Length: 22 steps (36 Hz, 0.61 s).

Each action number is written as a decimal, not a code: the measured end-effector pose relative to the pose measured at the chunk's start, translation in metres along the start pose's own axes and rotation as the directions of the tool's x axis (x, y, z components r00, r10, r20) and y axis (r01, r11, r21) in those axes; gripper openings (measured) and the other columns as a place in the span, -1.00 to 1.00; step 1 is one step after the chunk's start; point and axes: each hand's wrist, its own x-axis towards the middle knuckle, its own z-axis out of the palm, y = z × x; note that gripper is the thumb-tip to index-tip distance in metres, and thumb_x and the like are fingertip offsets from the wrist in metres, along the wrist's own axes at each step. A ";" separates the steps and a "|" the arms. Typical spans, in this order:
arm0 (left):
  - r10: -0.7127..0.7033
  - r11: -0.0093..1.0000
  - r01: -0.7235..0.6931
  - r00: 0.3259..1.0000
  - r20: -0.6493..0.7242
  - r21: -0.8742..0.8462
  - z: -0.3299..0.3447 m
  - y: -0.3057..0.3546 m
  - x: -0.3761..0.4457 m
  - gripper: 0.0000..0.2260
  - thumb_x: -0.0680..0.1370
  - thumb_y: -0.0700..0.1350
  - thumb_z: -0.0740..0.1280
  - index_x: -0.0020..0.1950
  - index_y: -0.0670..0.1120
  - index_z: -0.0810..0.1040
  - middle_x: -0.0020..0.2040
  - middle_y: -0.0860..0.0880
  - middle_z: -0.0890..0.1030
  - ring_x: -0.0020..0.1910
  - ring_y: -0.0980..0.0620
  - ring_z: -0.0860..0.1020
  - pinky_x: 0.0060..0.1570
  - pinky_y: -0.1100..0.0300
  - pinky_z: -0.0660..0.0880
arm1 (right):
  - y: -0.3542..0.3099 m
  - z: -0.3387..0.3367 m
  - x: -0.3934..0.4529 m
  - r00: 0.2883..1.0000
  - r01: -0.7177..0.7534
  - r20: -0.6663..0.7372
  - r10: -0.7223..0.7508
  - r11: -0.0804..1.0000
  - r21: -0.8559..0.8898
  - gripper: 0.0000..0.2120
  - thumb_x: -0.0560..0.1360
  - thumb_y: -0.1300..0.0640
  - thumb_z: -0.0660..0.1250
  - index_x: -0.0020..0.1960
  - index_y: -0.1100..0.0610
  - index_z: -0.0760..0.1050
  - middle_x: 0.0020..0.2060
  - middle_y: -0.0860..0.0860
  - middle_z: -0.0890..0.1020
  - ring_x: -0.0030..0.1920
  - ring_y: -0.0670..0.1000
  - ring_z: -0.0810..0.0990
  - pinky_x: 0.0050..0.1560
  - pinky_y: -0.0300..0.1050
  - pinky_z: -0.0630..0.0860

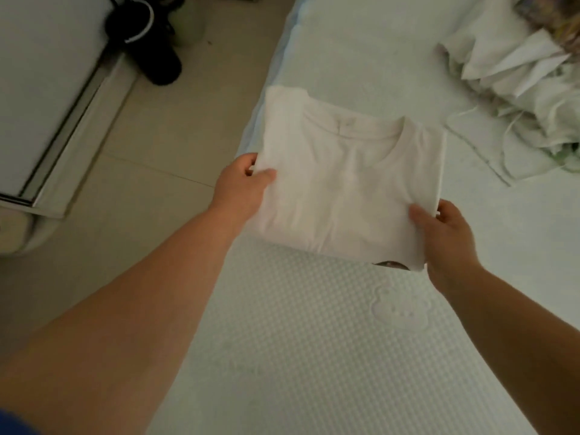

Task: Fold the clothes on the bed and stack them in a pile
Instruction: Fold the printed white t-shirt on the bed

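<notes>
At frame centre, the left hand and right hand pinch opposite edges of the folded white T-shirt, probably keeping it flat for stacking near the bed edge.

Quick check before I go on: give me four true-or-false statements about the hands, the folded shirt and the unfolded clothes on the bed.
1. Both hands hold the folded white shirt. True: the left hand and the right hand pinch its near corners.
2. The shirt's collar faces the person. False: it points away.
3. The heap of unfolded clothes lies at the far right of the bed. True.
4. The dark shoes sit on the bed. False: they are on the floor.
</notes>
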 end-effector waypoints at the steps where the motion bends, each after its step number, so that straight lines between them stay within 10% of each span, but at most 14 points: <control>1: -0.044 0.998 0.044 0.999 -0.003 0.037 0.002 -0.010 0.008 -0.77 0.48 -0.14 0.38 0.14 -0.02 0.54 0.00 -0.06 0.60 -0.03 -0.04 0.57 0.03 0.10 0.50 | 0.007 0.008 0.009 0.999 -0.039 0.018 0.040 0.997 -0.062 -0.74 0.47 -0.03 0.35 0.12 0.00 0.46 0.00 -0.07 0.59 0.07 0.08 0.55 0.08 0.08 0.50; 5: -0.293 0.924 0.261 0.953 0.078 0.280 0.010 -0.064 0.015 -0.60 0.48 -0.16 0.35 0.31 -0.13 0.45 0.21 -0.13 0.54 0.15 -0.12 0.52 0.03 0.09 0.49 | 0.044 0.028 0.022 0.991 -0.103 0.041 0.129 0.919 -0.381 -0.44 0.43 0.00 0.39 0.36 0.15 0.34 0.16 0.07 0.54 0.01 0.06 0.51 -0.11 -0.10 0.47; 13: -0.196 0.851 0.164 0.981 0.011 0.499 0.014 -0.084 0.003 -0.59 0.47 -0.13 0.30 0.31 -0.13 0.42 0.15 -0.11 0.54 -0.01 -0.05 0.50 -0.14 0.13 0.40 | 0.062 0.020 0.019 1.000 -0.022 -0.014 0.017 0.868 -0.497 -0.55 0.45 -0.02 0.37 0.27 0.10 0.37 -0.12 -0.12 0.51 -0.19 -0.08 0.47 -0.30 -0.20 0.34; 22: -0.117 0.695 -0.133 0.949 0.294 0.706 0.057 -0.033 -0.079 -0.37 0.54 0.09 0.24 0.53 -0.03 0.09 0.54 -0.13 0.00 0.51 -0.09 -0.05 0.44 0.04 -0.04 | 0.040 -0.045 -0.033 0.999 -0.024 0.023 0.049 0.787 -0.617 -0.80 0.52 0.05 0.27 0.13 0.01 0.50 -0.18 -0.16 0.52 -0.25 -0.19 0.49 -0.40 -0.33 0.31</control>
